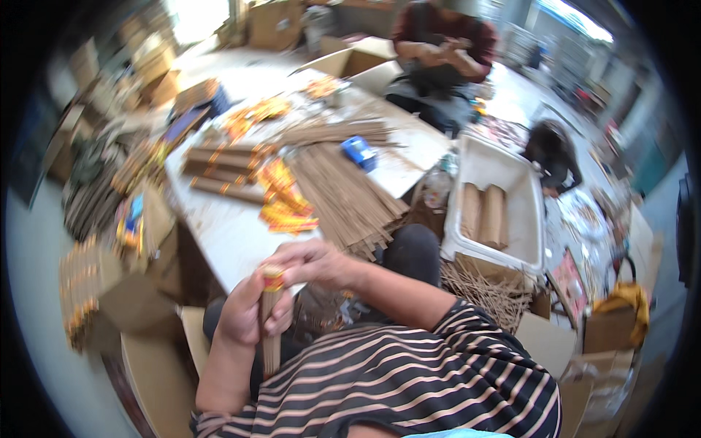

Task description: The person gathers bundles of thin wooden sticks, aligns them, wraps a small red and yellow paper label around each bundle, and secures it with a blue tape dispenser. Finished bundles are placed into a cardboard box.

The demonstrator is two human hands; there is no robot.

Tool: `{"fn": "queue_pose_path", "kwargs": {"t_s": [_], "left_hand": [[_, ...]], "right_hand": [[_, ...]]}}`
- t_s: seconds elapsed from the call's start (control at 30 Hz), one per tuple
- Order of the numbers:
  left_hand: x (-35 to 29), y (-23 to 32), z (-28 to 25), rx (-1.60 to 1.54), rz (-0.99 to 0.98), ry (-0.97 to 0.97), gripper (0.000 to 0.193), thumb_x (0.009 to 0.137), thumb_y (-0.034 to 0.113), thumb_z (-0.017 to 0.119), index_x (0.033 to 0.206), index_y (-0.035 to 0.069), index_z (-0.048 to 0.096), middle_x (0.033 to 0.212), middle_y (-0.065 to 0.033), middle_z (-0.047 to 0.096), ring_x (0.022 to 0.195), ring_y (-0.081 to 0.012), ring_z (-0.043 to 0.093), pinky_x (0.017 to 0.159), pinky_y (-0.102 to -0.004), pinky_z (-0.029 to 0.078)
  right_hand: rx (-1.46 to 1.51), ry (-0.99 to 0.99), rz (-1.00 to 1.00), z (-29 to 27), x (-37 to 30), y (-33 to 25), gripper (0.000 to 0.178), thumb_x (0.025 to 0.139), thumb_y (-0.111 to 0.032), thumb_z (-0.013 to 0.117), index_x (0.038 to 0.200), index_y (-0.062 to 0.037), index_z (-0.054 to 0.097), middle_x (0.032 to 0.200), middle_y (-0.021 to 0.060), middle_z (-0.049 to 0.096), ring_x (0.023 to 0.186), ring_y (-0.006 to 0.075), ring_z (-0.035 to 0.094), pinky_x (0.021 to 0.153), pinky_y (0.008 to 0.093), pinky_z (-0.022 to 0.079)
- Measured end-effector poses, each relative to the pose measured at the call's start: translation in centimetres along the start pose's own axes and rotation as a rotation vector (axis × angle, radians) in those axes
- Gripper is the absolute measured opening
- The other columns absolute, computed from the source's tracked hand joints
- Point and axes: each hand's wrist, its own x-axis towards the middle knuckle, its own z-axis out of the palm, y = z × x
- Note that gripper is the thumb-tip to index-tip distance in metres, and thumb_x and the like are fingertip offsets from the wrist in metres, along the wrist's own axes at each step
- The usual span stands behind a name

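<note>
While the left hand [244, 314] is clenched around a bundle of thin brown sticks [271, 332], the right hand [310, 263] closes its fingers over the top end, where a red and yellow paper band sits. This bundle is round and slim, its long axis nearly upright, above the lap, beside the white table [234, 233] with loose sticks [347, 197].

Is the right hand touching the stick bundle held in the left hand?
Touching: the head view shows the right hand cupped over the banded top of the stick bundle.
</note>
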Motion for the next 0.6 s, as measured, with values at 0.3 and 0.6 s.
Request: {"fn": "queue_pose_path", "kwargs": {"t_s": [0.3, 0.6], "left_hand": [[-0.5, 5.4, 5.4, 0.477, 0.684, 0.249, 0.047, 0.092, 0.044, 0.044, 0.108, 0.000, 0.045, 0.071, -0.0071, 0.048, 0.051, -0.0125, 0.046, 0.045, -0.0233, 0.039], [1.8, 4.8, 7.0, 0.697, 1.006, 0.502, 0.041, 0.093, 0.041, 0.044, 0.100, 0.000, 0.046, 0.087, -0.0096, 0.052, 0.069, -0.0162, 0.052, 0.062, -0.0296, 0.046]], "right_hand": [[-0.121, -0.129, -0.073, 2.8, -0.4, -1.8, 0.069, 0.083, -0.034, 0.063, 0.136, -0.0043, 0.032, 0.122, 0.0114, 0.049, 0.113, 0.0192, 0.045, 0.100, 0.0343, 0.033], [-0.500, -0.064, -0.016, 4.1, -0.5, -1.5, 0.040, 0.089, -0.033, 0.055, 0.110, -0.0017, 0.043, 0.084, 0.0133, 0.058, 0.077, 0.0251, 0.057, 0.071, 0.0361, 0.046]]}}
